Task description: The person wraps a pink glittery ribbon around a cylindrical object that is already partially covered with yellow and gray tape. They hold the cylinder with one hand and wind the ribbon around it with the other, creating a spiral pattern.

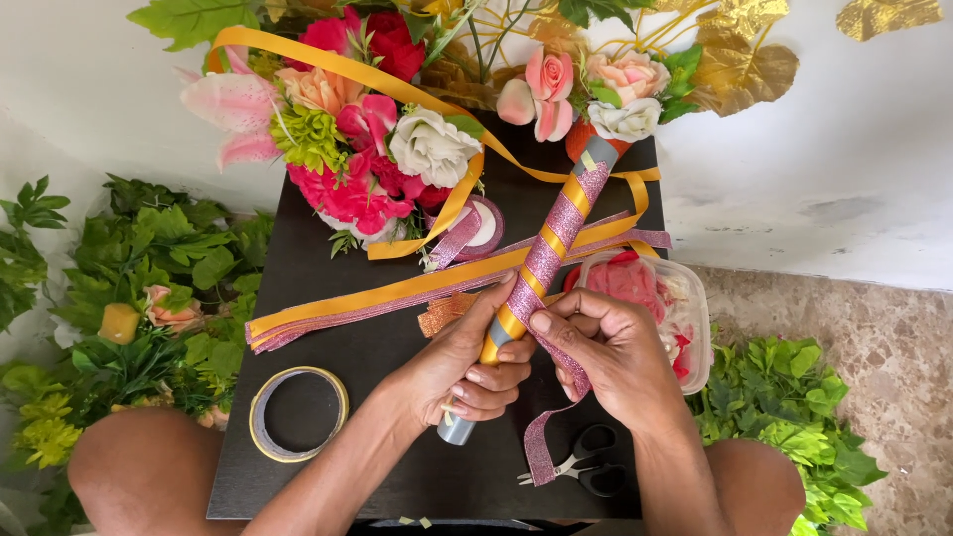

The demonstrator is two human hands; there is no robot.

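Two hands are working over a small dark tabletop (328, 367). The left hand (467, 372) is closing around the lower part of one grey tube (541, 263), fingers curled under it and thumb lying along its side, so the tube is slanting up and away toward the flowers. The right hand (606, 357) is pinching one pink glitter ribbon (541, 452) between thumb and forefinger right against the tube; the ribbon's loose end is hanging down past the wrist onto the tabletop. Pink glitter and yellow bands are spiralling up the tube in alternating turns, with bare grey showing at its bottom end and near its top.

At the tube's top, three roses are sitting in a cluster (606, 94): two peach-pink and one white. One large mixed bouquet (347, 139) is lying at the far left of the tabletop, with one yellow satin ribbon (328, 65) looping over it. A bundle of long yellow and pink glitter ribbon strips (357, 303) is stretching across the middle of the tabletop, passing behind the tube. One small reel of pink ribbon (481, 226) is resting beside the bouquet. One roll of tape (298, 412) is lying flat near the left forearm. One pair of black-handled scissors (586, 462) is lying just under the right wrist, closed. One clear plastic tub (685, 308) holding pink and red petals is standing beside the right hand. Green foliage (149, 288) is surrounding the tabletop on both sides.
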